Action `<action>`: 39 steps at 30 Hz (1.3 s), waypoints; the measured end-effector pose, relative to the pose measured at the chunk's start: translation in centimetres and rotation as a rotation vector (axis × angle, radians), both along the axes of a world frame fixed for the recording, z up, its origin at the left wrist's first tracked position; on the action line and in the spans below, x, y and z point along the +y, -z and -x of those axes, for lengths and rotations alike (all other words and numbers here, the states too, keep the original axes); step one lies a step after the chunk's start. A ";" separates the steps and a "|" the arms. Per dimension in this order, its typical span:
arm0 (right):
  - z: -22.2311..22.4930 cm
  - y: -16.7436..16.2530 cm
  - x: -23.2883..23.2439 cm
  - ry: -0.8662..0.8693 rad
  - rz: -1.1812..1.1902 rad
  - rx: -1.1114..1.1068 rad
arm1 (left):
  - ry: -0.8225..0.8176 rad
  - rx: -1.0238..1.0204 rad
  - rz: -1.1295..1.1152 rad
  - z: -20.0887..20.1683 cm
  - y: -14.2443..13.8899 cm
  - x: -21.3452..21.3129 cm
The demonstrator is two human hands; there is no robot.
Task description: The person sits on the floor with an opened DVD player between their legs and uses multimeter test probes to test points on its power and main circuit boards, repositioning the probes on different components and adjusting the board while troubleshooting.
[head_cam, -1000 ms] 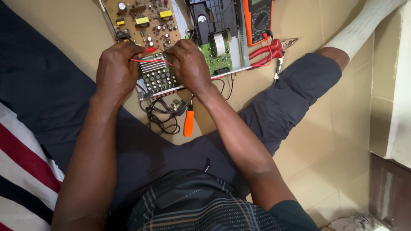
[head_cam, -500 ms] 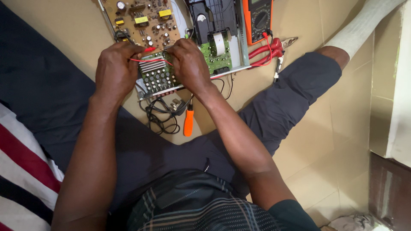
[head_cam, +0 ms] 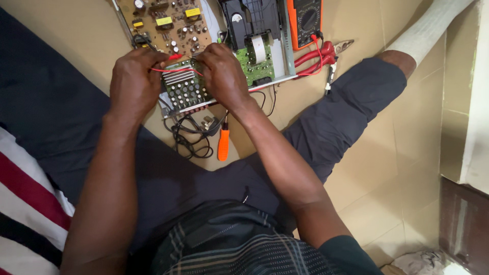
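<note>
While taut: 2 hands (head_cam: 178, 81), 1 red wire (head_cam: 175, 71)

Both my arms stretched forward, bare forearms angling inward. Left hand (head_cam: 133, 81) knuckles up, fingers curled down, tips pinched. Right hand (head_cam: 223, 74) close beside it, back up, fingers bent, tips pinched too. Hands near, not touching. Wrists low, slightly flexed.
</note>
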State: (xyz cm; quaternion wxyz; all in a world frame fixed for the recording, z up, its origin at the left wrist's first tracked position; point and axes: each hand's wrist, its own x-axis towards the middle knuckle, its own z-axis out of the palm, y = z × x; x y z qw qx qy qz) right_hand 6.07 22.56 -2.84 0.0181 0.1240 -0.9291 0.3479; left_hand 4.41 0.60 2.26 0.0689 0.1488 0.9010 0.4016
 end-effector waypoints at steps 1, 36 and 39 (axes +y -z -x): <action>0.0 -0.1 0.0 -0.007 -0.004 0.021 | 0.000 0.001 0.001 0.0 0.0 0.0; -0.3 -3.1 0.6 -0.003 0.019 0.019 | 0.003 0.010 -0.041 0.5 -0.1 0.2; -0.7 -4.3 1.5 0.039 0.094 0.005 | 0.004 0.023 -0.064 0.6 -0.1 0.1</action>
